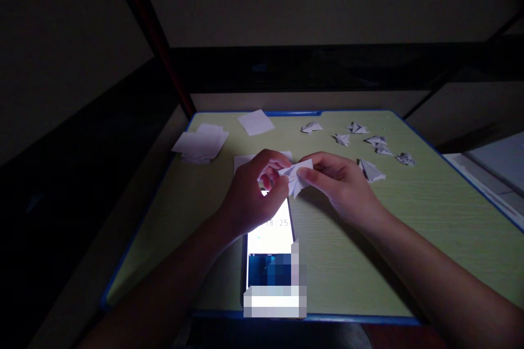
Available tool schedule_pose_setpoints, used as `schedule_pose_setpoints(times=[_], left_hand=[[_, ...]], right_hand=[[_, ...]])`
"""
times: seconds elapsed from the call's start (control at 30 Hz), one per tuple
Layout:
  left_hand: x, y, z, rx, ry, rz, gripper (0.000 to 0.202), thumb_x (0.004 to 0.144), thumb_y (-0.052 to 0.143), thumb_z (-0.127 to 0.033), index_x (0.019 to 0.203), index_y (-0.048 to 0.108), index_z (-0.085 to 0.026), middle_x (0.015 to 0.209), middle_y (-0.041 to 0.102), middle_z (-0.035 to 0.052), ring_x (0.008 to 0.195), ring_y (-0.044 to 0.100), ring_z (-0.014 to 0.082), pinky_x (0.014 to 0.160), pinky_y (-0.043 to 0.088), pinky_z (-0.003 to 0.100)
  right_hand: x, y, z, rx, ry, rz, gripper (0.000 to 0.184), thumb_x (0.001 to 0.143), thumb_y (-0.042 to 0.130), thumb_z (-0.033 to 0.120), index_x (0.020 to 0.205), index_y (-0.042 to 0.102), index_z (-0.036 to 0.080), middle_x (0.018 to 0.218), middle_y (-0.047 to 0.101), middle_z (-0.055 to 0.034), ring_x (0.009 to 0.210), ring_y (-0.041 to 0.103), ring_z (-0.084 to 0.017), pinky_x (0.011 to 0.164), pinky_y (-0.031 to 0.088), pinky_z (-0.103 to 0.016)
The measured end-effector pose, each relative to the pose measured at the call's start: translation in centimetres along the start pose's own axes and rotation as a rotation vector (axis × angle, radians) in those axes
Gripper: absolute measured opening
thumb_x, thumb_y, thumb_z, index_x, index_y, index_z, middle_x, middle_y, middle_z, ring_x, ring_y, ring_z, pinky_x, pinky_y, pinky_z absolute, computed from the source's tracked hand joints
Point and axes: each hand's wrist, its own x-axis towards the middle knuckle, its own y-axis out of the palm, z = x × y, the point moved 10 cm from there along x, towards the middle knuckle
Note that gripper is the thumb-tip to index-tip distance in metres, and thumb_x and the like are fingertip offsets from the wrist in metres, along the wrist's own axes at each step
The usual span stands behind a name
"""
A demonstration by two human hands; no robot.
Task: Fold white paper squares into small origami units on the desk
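Observation:
A small folded piece of white paper (298,175) is held up between both hands over the middle of the table. My left hand (257,191) pinches its left side between thumb and fingers. On the right side, my right hand (344,182) grips the paper with the thumb on top and the fingers behind. Creased flaps point downward from it. Directly below the hands lies a phone (270,240) with a bright lit screen, partly covered by my left hand. Another white sheet (241,161) lies behind my left hand, mostly hidden.
The light green table (335,267) has a blue edge. A stack of white paper squares (200,143) sits at the back left, and a single paper square (256,122) near the far edge. Several folded paper figures (375,142) are scattered at the back right, one folded paper (371,170) nearest my right hand.

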Motion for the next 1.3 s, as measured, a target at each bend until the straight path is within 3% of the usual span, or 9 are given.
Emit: schedule_pose_setpoints(times=[0.2,0.37,1.03,1.3], left_hand=[[-0.1,0.1,-0.4,0.04,0.057,-0.026,0.011,0.079,0.055,-0.013,0.089,0.056,-0.018,0.076,0.066,0.0001,0.061,0.059,0.0084,0.052,0.046,0.02],[0.0,0.1,-0.6,0.05,0.059,-0.024,0.007,0.079,0.058,-0.013,0.084,0.057,-0.017,0.072,0.066,-0.0005,0.055,0.056,0.0063,0.048,0.044,0.018],[0.2,0.0,0.1,0.086,0.029,-0.06,0.005,0.076,0.058,-0.012,0.076,0.06,-0.017,0.07,0.068,-0.0006,0.058,0.059,0.0072,0.052,0.046,0.018],[-0.1,0.3,1.7,0.068,-0.075,-0.052,0.002,0.073,0.06,-0.017,0.073,0.059,-0.017,0.065,0.067,-0.0007,0.056,0.06,0.0084,0.051,0.048,0.018]], right_hand=[[-0.1,1.5,-1.1,0.103,0.057,0.159,0.017,0.079,0.071,0.034,0.078,0.068,0.018,0.07,0.066,-0.0002,0.063,0.059,-0.011,0.06,0.046,-0.026],[-0.4,1.9,-0.6,0.106,0.032,0.197,0.015,0.081,0.07,0.032,0.079,0.068,0.018,0.07,0.065,0.0004,0.064,0.058,-0.011,0.061,0.045,-0.025],[0.0,1.2,-1.2,0.074,0.061,0.148,0.014,0.079,0.071,0.033,0.079,0.071,0.019,0.068,0.066,0.0009,0.059,0.056,-0.01,0.056,0.042,-0.024],[0.0,1.2,-1.4,0.086,0.094,0.114,0.016,0.072,0.078,0.031,0.074,0.069,0.017,0.066,0.065,0.0015,0.056,0.055,-0.009,0.053,0.041,-0.022]])
